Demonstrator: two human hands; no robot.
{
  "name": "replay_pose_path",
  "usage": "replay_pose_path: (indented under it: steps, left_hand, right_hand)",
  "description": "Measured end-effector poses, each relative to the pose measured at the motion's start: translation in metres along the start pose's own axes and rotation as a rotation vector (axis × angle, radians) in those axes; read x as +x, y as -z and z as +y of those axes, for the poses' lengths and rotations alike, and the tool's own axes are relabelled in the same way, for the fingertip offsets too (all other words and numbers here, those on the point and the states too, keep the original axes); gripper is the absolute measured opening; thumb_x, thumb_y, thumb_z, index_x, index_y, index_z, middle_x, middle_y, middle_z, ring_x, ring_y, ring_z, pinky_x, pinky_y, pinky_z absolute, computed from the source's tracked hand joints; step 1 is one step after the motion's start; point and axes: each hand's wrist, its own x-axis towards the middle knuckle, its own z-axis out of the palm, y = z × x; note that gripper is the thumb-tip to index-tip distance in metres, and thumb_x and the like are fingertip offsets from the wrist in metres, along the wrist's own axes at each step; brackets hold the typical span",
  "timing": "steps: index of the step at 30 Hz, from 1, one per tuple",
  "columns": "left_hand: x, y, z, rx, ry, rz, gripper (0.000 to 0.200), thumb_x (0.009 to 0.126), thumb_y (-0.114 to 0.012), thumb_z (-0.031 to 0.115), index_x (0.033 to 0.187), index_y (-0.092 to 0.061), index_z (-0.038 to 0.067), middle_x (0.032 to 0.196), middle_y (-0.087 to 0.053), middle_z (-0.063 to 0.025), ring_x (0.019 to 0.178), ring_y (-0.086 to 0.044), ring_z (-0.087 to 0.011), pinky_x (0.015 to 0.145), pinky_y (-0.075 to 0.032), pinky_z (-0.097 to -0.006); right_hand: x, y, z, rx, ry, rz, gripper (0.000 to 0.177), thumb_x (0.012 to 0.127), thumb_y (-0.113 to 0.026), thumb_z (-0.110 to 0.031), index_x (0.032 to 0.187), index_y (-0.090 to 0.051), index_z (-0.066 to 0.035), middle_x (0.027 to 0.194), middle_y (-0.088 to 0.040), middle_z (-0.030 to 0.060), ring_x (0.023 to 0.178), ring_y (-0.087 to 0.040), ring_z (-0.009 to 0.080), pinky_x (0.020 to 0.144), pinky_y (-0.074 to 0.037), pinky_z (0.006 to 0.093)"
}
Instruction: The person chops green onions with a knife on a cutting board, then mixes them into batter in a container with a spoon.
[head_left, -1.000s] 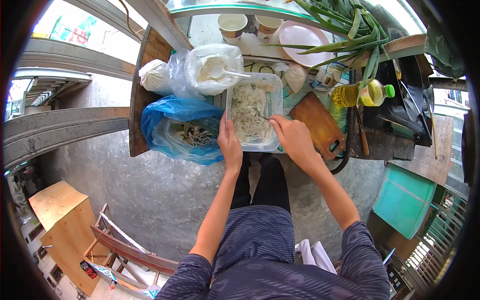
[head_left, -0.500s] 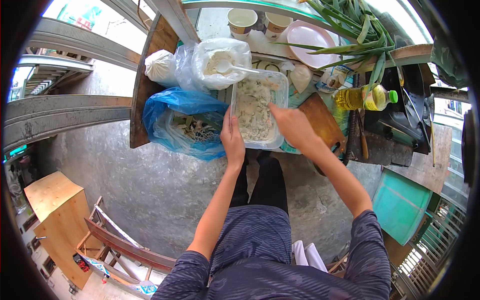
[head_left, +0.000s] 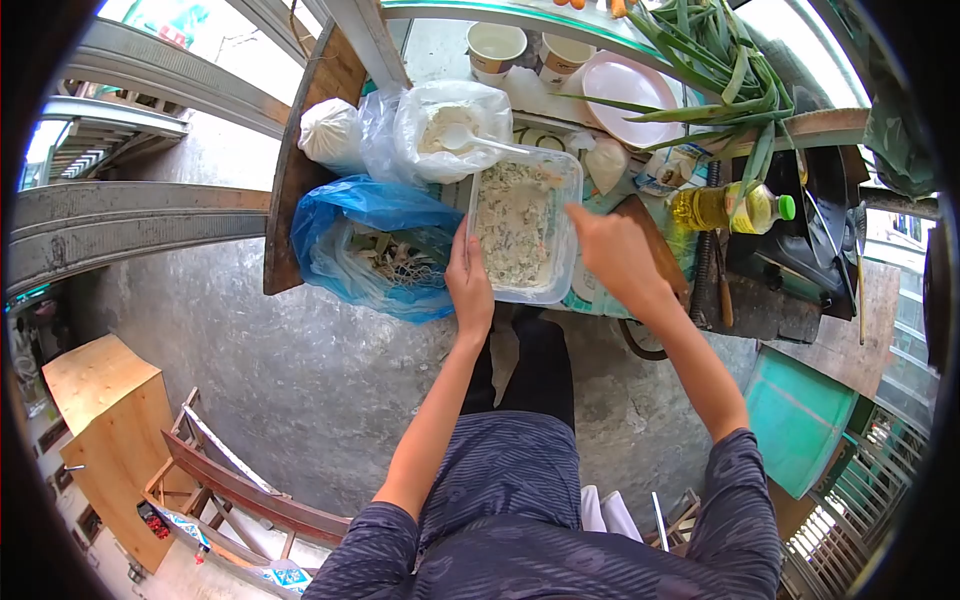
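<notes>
A clear plastic container (head_left: 520, 225) holds a pale, floury mixture with green and orange bits. My left hand (head_left: 468, 285) grips its left side, thumb and fingers at the wall. Just right of the container is my right hand (head_left: 615, 248), fingers curled with the index fingertip near the rim; what it holds, if anything, is hidden. Above and left, an open plastic bag of white powder (head_left: 430, 125) has a white spoon (head_left: 485, 142) lying in it. Beside my left hand sits a blue bag (head_left: 335, 205) with vegetable scraps.
Two paper cups (head_left: 496, 45), a pink plate (head_left: 628, 95) and long green leaves (head_left: 740, 75) are at the back. An oil bottle (head_left: 715, 207), a wooden cutting board (head_left: 655, 245) and a black stove (head_left: 800, 240) stand right. A tied white bag (head_left: 330, 130) is left.
My right hand has moved from over the mixture to just outside the container's right rim. The view has shifted slightly. My left hand keeps its hold on the container.
</notes>
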Motion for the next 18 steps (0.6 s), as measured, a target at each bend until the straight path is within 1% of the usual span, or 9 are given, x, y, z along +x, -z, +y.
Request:
replay_pose_path:
  steps: [1, 2, 5, 8, 11, 14, 17, 18]
  left_hand:
    - [-0.001, -0.001, 0.0, -0.003, 0.0, -0.002, 0.041, 0.102, -0.043, 0.023, 0.134, -0.048, -0.003, 0.128, -0.058, -0.0139, 0.115, -0.054, -0.0193, 0.098, -0.039, -0.03]
    - [-0.001, -0.002, -0.001, -0.009, 0.0, -0.003, 0.041, 0.102, -0.043, 0.023, 0.134, -0.048, -0.003, 0.128, -0.058, -0.014, 0.115, -0.054, -0.0193, 0.098, -0.039, -0.0299]
    - [0.0, -0.002, -0.002, -0.012, -0.006, -0.002, 0.041, 0.102, -0.043, 0.022, 0.134, -0.048, -0.003, 0.129, -0.057, -0.014, 0.116, -0.053, -0.0191, 0.099, -0.038, -0.0297]
    - [-0.001, -0.002, -0.002, -0.011, 0.0, 0.0, 0.041, 0.102, -0.043, 0.022, 0.134, -0.048, -0.003, 0.129, -0.057, -0.014, 0.117, -0.053, -0.019, 0.099, -0.038, -0.0296]
    - [0.0, -0.001, -0.002, -0.026, -0.001, -0.01, 0.041, 0.102, -0.044, 0.022, 0.135, -0.047, -0.003, 0.13, -0.056, -0.0138, 0.117, -0.053, -0.0191, 0.099, -0.038, -0.0295]
    - [0.001, -0.001, -0.001, -0.043, 0.007, -0.02, 0.042, 0.102, -0.044, 0.023, 0.134, -0.047, -0.004, 0.131, -0.055, -0.0135, 0.119, -0.051, -0.0195, 0.101, -0.036, -0.0295]
    - [0.0, 0.0, 0.002, -0.061, 0.032, -0.031, 0.043, 0.102, -0.045, 0.023, 0.134, -0.047, -0.005, 0.133, -0.052, -0.0132, 0.122, -0.048, -0.02, 0.104, -0.034, -0.0297]
    - [0.0, 0.0, 0.002, -0.062, 0.031, -0.03, 0.043, 0.102, -0.045, 0.023, 0.134, -0.047, -0.005, 0.133, -0.052, -0.0131, 0.122, -0.048, -0.0199, 0.104, -0.034, -0.0297]
  right_hand:
    - [0.007, 0.003, 0.005, -0.028, -0.054, 0.067, 0.023, 0.081, -0.052, -0.003, 0.104, -0.056, -0.004, 0.06, -0.059, 0.0201, 0.058, -0.062, 0.0372, 0.052, -0.049, 0.0467]
    - [0.015, 0.002, 0.008, -0.038, -0.101, 0.068, 0.021, 0.083, -0.051, -0.004, 0.104, -0.057, -0.003, 0.061, -0.059, 0.0205, 0.059, -0.063, 0.0371, 0.052, -0.049, 0.0464]
    - [0.027, -0.007, 0.0, -0.096, -0.029, 0.047, 0.015, 0.081, -0.052, -0.003, 0.096, -0.054, 0.0, 0.064, -0.062, 0.0191, 0.061, -0.065, 0.0357, 0.053, -0.051, 0.0439]
    - [0.02, -0.012, -0.014, 0.042, 0.065, -0.043, 0.011, 0.083, -0.052, -0.006, 0.093, -0.054, -0.003, 0.065, -0.062, 0.0196, 0.062, -0.065, 0.0367, 0.054, -0.051, 0.0462]
    - [0.006, -0.014, -0.009, 0.132, 0.023, -0.071, 0.023, 0.09, -0.051, -0.014, 0.11, -0.058, -0.007, 0.062, -0.061, 0.0172, 0.06, -0.063, 0.038, 0.057, -0.049, 0.048]
    - [0.007, 0.009, 0.006, 0.275, -0.214, -0.067, 0.02, 0.091, -0.053, -0.024, 0.103, -0.059, -0.009, 0.074, -0.065, 0.0179, 0.075, -0.066, 0.0373, 0.068, -0.05, 0.0508]
    - [0.012, 0.018, 0.012, 0.216, -0.234, 0.157, 0.029, 0.091, -0.056, -0.029, 0.11, -0.059, -0.008, 0.098, -0.064, 0.0158, 0.096, -0.061, 0.0345, 0.08, -0.048, 0.0464]
    - [0.017, 0.022, 0.012, 0.206, -0.201, 0.212, 0.03, 0.09, -0.058, -0.029, 0.112, -0.059, -0.007, 0.104, -0.061, 0.0155, 0.101, -0.058, 0.0343, 0.083, -0.046, 0.045]
